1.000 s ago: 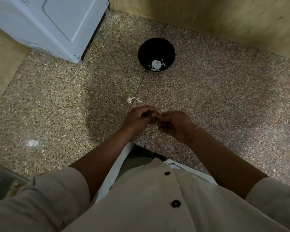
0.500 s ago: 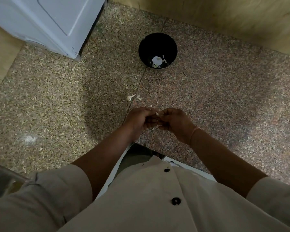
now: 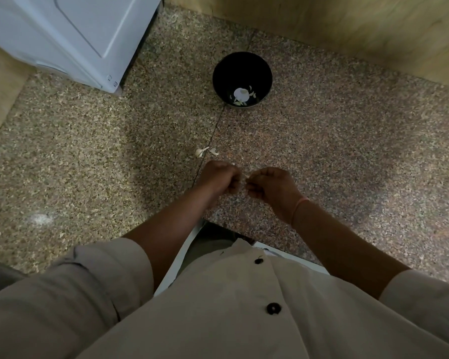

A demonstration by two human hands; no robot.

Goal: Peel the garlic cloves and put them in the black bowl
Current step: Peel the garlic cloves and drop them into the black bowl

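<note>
— Both hands are pinching one tiny white bit of garlic [image 3: 244, 175]. The left hand [image 3: 218, 177] and the right hand [image 3: 272, 187] have their fingers curled in, and the fingertips meet in the middle.

— Is it a clove or just the skin?

— I can't tell. It is too small, and the fingers hide most of it.

— Where are the hands?

— Low over the speckled stone floor [image 3: 88, 164], in front of the person's pale shirt [image 3: 218, 320]. The shirt has black buttons [image 3: 273, 308]. A pink band [image 3: 300, 206] goes round the right wrist.

— And the black bowl [image 3: 233, 68]?

— It sits upright on the floor, farther off than the hands and well apart from them. Some white garlic pieces [image 3: 240, 95] lie in the bottom of it.

— Anything else down there?

— Yes. Two little white garlic bits [image 3: 205, 151] lie between the bowl and the hands, near the left hand, just beside a dark line [image 3: 213, 130] in the floor. A white machine [image 3: 62, 35] stands far off to the left. A wooden wall [image 3: 347, 29] runs behind the bowl.
</note>
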